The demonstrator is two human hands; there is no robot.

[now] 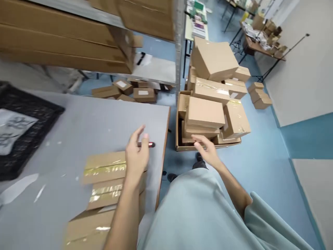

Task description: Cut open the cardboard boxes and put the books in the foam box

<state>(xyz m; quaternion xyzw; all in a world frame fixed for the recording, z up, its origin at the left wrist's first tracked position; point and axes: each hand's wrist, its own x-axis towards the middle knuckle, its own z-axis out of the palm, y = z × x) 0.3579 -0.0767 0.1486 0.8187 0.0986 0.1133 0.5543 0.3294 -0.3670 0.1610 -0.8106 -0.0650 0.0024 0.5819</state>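
My left hand is over the grey table near its right edge, thumb and fingers apart. Behind the thumb shows a small red and black tool, seemingly lying on the tabletop; its kind I cannot make out. Taped cardboard boxes lie in a row on the table, partly covered by my left forearm. My right hand hovers with its fingers apart and nothing in it. Just beyond it stands a large open carton heaped with closed cardboard boxes.
A black crate with a paper label sits at the table's left. Metal shelving holding long cartons rises behind the table. More boxes lie under the shelf, and others by the right wall.
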